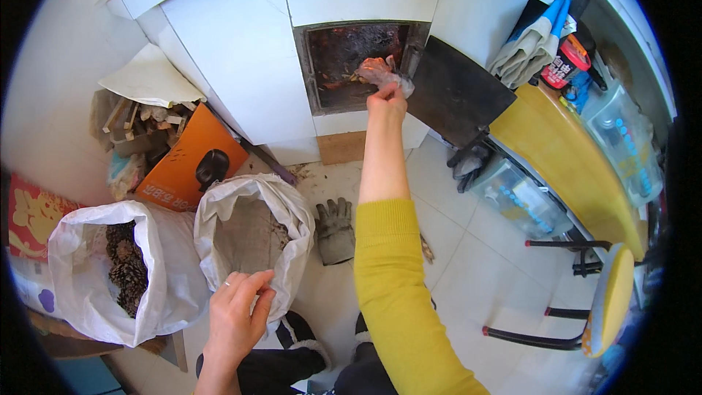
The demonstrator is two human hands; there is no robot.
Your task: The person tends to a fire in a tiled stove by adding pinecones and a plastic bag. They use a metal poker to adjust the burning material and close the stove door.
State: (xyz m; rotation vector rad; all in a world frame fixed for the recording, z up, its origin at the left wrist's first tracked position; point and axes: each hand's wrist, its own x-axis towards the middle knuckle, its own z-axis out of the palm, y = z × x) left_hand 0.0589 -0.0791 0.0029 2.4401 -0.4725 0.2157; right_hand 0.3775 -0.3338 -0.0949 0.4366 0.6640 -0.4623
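Observation:
My right hand (388,100) pinches a crumpled clear plastic bag (378,72) at the mouth of a white-tiled stove. Reddish, glowing light shows on the bag's far part, and dark, charred matter lies inside the firebox (351,49). The black metal stove door (458,90) stands swung out to the right. My left hand (241,304), with a ring on one finger, hovers over the near rim of an open white woven sack (299,230); its thumb and forefinger are close together, with nothing visible between them. A grey work glove (334,230) lies on the floor between sack and right forearm.
At left stand a sack of pine cones (129,271), an orange cardboard box (189,159) and scrap wood (156,118). To the right are a yellow countertop (565,159), clear plastic bins (521,197), dark gloves (470,164) and a yellow-seated stool (611,299).

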